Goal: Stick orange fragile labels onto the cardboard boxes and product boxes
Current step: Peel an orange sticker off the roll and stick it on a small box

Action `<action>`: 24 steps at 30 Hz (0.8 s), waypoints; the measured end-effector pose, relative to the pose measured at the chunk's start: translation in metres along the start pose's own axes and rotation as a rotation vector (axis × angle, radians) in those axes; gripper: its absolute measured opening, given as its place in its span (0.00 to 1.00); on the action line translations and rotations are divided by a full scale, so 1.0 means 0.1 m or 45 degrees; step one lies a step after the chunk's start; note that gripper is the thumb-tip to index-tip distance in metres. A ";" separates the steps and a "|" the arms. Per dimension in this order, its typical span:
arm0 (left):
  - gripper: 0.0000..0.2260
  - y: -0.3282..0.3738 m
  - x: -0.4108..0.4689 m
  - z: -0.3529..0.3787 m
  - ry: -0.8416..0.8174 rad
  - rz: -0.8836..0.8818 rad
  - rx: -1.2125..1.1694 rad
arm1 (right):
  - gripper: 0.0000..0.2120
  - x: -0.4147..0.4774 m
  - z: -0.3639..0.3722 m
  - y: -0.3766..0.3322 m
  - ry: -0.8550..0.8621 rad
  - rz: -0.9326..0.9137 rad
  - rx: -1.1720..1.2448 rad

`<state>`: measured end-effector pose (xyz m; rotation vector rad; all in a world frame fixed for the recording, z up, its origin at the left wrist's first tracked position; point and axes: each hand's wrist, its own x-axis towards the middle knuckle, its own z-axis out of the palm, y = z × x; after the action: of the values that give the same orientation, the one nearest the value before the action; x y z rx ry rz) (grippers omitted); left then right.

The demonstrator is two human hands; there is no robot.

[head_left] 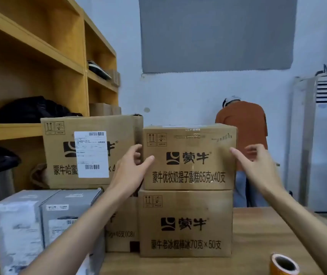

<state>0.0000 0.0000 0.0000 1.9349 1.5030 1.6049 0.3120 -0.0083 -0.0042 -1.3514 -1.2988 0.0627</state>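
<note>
Two brown cardboard boxes are stacked in front of me: the upper box (190, 157) sits on the lower box (185, 223). My left hand (130, 167) reaches the upper box's left edge, thumb on its front, fingers at its side. My right hand (258, 165) is at the box's right edge, thumb touching the front corner, fingers spread beside it. Neither hand holds a label. A roll of orange labels (284, 264) stands on the wooden table (267, 231) at the lower right.
A second stack stands at the left, its top box (91, 151) bearing a white shipping label. Two grey product boxes (45, 225) sit at the near left. Wooden shelves (31, 56) fill the left. A person in an orange shirt (242, 124) stands behind the boxes.
</note>
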 end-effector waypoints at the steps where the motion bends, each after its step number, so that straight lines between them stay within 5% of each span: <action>1: 0.30 0.02 0.08 0.04 -0.008 -0.037 -0.026 | 0.38 0.07 0.01 -0.02 -0.006 0.036 0.043; 11: 0.46 -0.03 0.44 0.32 -0.102 -0.231 -0.179 | 0.48 0.39 0.26 0.01 -0.395 0.078 0.389; 24: 0.44 0.19 -0.12 0.12 0.173 0.005 -0.010 | 0.43 -0.17 -0.16 -0.20 -0.115 -0.093 0.223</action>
<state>0.0216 -0.0134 0.0015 1.8590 1.5405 1.7731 0.3043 -0.0366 0.0040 -1.1623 -1.3843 0.1844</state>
